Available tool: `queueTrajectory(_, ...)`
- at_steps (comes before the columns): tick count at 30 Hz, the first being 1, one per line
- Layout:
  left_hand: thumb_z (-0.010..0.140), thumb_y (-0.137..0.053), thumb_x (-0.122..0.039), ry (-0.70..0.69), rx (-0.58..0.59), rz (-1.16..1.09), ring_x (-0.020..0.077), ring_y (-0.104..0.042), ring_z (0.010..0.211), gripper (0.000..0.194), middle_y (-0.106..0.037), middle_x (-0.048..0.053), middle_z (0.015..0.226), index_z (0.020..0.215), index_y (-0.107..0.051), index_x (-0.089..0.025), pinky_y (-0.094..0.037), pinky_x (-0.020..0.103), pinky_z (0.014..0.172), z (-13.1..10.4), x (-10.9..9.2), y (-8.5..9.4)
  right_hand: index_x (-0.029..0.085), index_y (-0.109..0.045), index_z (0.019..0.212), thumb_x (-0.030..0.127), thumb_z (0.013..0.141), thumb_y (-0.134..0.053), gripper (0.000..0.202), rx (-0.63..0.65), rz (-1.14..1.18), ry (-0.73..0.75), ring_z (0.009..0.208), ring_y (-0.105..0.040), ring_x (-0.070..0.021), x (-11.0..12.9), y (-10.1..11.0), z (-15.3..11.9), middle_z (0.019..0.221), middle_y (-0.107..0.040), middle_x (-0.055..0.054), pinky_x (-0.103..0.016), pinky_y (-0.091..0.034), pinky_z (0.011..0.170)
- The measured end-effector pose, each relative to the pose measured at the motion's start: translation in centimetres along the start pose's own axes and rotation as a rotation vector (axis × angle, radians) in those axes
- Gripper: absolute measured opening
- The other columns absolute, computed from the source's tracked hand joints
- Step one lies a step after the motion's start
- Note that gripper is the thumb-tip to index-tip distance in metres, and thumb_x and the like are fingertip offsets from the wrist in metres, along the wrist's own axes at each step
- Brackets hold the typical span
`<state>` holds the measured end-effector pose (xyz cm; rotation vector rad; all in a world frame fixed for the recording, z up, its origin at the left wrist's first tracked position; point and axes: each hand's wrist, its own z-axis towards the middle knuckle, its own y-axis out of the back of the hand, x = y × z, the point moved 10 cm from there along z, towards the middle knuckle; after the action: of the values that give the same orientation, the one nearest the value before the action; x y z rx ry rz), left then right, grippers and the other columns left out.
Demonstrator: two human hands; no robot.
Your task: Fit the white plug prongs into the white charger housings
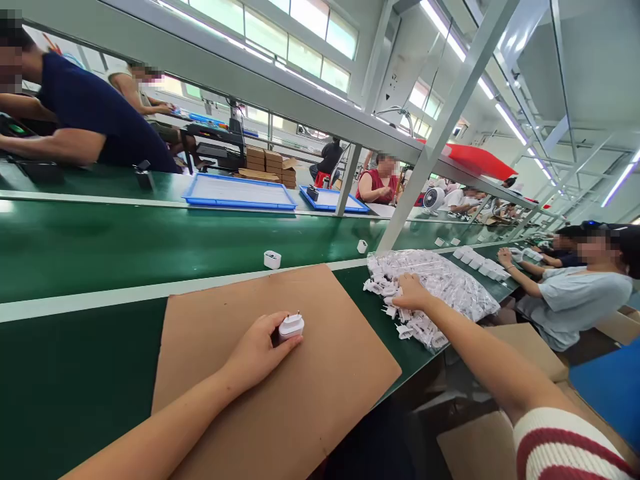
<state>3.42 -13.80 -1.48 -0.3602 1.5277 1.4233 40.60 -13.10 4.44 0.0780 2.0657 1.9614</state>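
A white plug adapter (291,327) with two pins pointing up is gripped by my left hand (263,350), over the brown cardboard sheet (220,413). My right hand (413,293) reaches into small white plastic parts (415,327) that spill from a clear plastic bag (450,283) on the green table. The fingertips of that hand are among the parts, and what they hold, if anything, is too small to make out.
Two white housings (273,260) (362,247) stand on the green conveyor belt (150,247). Blue trays (240,192) lie beyond it. A slanted metal post (430,167) rises behind the bag. White parts (480,263) line the table at right, near a person in a grey shirt (575,300).
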Motion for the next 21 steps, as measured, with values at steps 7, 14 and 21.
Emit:
queueTrajectory(7, 0.082, -0.059, -0.058, 0.029, -0.021, -0.006, 0.0322, -0.065, 0.104, 0.049, -0.071, 0.01, 0.111, 0.115, -0.066, -0.022, -0.053, 0.043, 0.087, 0.1, 0.4, 0.0, 0.014, -0.067, 0.116, 0.021, 0.074, -0.07, 0.042, 0.022, 0.03, 0.196, 0.111, -0.055, -0.0297, 3.2, 1.9, -1.9, 0.114, -0.065, -0.013, -0.032, -0.042, 0.092)
queueTrajectory(14, 0.079, -0.062, -0.053, 0.052, -0.027, -0.03, 0.0324, -0.065, 0.106, 0.047, -0.07, 0.01, 0.115, 0.113, -0.067, -0.021, -0.054, 0.043, 0.088, -0.3, 0.5, 0.0, 0.022, -0.068, 0.123, 0.021, 0.087, -0.06, 0.037, -0.099, 0.177, 0.219, 0.123, -0.052, -0.0268, 9.5, 3.4, -0.2, 0.122, -0.069, -0.009, -0.033, -0.038, 0.099)
queueTrajectory(21, 0.069, -0.072, -0.047, 0.19, -0.08, -0.178, 0.028, -0.069, 0.089, 0.042, -0.075, 0.006, 0.094, 0.099, -0.071, -0.018, -0.055, 0.037, 0.079, 1.0, 0.9, 1.9, 0.017, -0.073, 0.103, 0.012, 0.072, -0.066, 0.032, -0.147, 0.501, 0.014, 0.112, -0.064, -0.0339, 11.5, 1.3, 3.8, 0.108, -0.073, -0.016, -0.039, -0.044, 0.091)
